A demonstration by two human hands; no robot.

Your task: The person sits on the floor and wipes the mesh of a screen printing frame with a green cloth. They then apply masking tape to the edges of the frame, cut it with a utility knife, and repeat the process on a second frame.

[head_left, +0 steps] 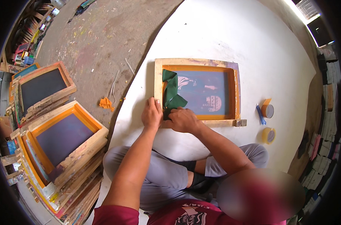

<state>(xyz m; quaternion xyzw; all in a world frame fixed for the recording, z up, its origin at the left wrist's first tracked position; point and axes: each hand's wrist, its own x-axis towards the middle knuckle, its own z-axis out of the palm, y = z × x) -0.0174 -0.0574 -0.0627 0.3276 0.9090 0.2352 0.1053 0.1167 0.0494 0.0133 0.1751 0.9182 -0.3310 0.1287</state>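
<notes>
A wooden screen-printing frame (197, 62) lies on the white sheet before me. Orange-brown tape lines its inner edges, and its blue-grey mesh (202, 88) carries pale printed shapes. Along the mesh's left side runs a crumpled dark green cloth (172, 88). My left hand (152, 113) is closed on the frame's left rail near the lower corner, thumb on top. At the lower left inside corner, my right hand (183, 119) presses on the bottom end of the cloth with bent fingers; its fingertips are partly hidden.
An orange tape roll (268, 110), a blue cutter knife (260, 114) and a clear yellowish tape roll (269, 135) lie right of the frame. Stacked screen frames (80, 146) stand at my left. An orange scrap (106, 104) rests on the stained floor (103, 41). My crossed legs border the sheet (223, 30).
</notes>
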